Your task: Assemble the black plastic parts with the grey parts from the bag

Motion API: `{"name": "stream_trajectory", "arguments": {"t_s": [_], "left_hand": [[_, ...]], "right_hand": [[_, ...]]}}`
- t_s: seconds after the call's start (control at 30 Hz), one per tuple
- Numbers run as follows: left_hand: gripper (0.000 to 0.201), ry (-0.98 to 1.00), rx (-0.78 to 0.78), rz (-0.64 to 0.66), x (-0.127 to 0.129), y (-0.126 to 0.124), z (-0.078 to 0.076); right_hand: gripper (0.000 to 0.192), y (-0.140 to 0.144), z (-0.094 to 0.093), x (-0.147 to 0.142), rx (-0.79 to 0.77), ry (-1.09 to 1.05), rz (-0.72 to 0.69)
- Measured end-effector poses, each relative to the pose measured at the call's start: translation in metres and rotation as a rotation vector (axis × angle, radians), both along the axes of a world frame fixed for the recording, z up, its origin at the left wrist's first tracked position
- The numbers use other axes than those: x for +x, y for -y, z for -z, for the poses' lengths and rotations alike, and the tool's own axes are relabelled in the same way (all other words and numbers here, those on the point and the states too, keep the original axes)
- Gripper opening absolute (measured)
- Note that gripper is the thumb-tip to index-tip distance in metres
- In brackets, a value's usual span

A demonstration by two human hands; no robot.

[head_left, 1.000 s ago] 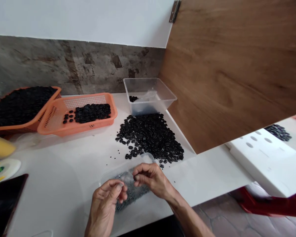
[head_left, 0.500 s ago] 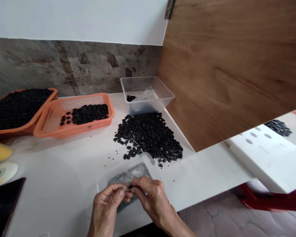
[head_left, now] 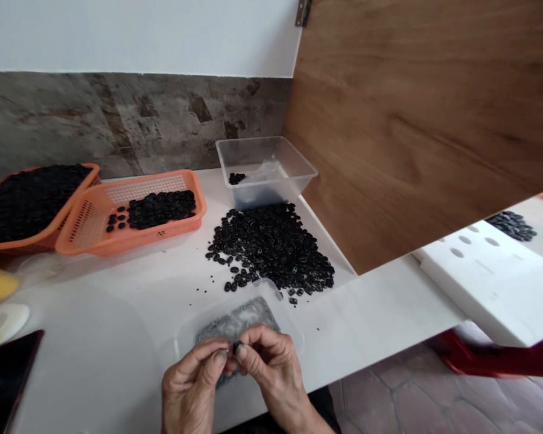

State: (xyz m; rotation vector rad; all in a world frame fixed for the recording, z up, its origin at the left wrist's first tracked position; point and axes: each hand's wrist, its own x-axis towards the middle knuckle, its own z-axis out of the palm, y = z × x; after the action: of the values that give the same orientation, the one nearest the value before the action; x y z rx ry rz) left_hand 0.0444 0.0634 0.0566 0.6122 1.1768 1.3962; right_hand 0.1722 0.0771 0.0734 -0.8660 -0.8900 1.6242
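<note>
My right hand (head_left: 274,371) pinches a small black oval piece (head_left: 237,346) between thumb and fingertips. Close against it, my left hand (head_left: 194,377) is closed in a pinch, with a tiny pale thing at the tips that is too small to name. Both hands are over a clear plastic tub (head_left: 294,331) holding many fine grey metal bits (head_left: 215,328); the hands hide part of it. Just beyond the tub lies a large heap of black oval pieces (head_left: 271,247) with small holes.
An orange basket (head_left: 90,244) holds black pieces laid in rows; a fuller orange basket (head_left: 49,229) stands left of it. A clear bin (head_left: 271,196) sits behind the heap. A phone (head_left: 6,380) and a tape roll (head_left: 9,322) lie left. A wooden panel (head_left: 411,120) rises on the right.
The black piece has turned in my right fingers and shows more of its face. Both hands stay close together over the tub. The view has shifted slightly.
</note>
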Motion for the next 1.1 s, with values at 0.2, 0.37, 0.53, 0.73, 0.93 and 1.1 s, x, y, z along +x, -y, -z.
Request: {"name": "stream_trajectory", "arguments": {"t_s": [0.2,0.37,0.53,0.73,0.93,1.1], "left_hand": [[0.011,-0.081,0.061,-0.027,0.001,0.002,0.001],[0.01,-0.128,0.1,-0.058,0.001,0.001,0.003],[0.004,-0.218,0.208,-0.023,-0.001,0.001,0.006],[0.009,-0.251,0.255,0.008,-0.002,0.001,0.007],[0.008,-0.254,0.251,0.006,-0.002,0.002,0.007],[0.012,-0.316,0.29,0.018,-0.001,0.001,0.004]], "right_hand": [[0.018,0.001,0.001,-0.003,0.0,-0.019,0.022],[0.017,0.002,0.003,-0.004,0.021,0.025,0.033],[0.018,0.002,0.003,-0.005,0.049,0.073,0.047],[0.017,0.003,0.004,-0.005,0.054,0.082,0.058],[0.015,0.003,0.008,-0.006,0.058,0.044,0.066],[0.014,0.003,0.01,-0.007,0.059,0.041,0.075]]}}
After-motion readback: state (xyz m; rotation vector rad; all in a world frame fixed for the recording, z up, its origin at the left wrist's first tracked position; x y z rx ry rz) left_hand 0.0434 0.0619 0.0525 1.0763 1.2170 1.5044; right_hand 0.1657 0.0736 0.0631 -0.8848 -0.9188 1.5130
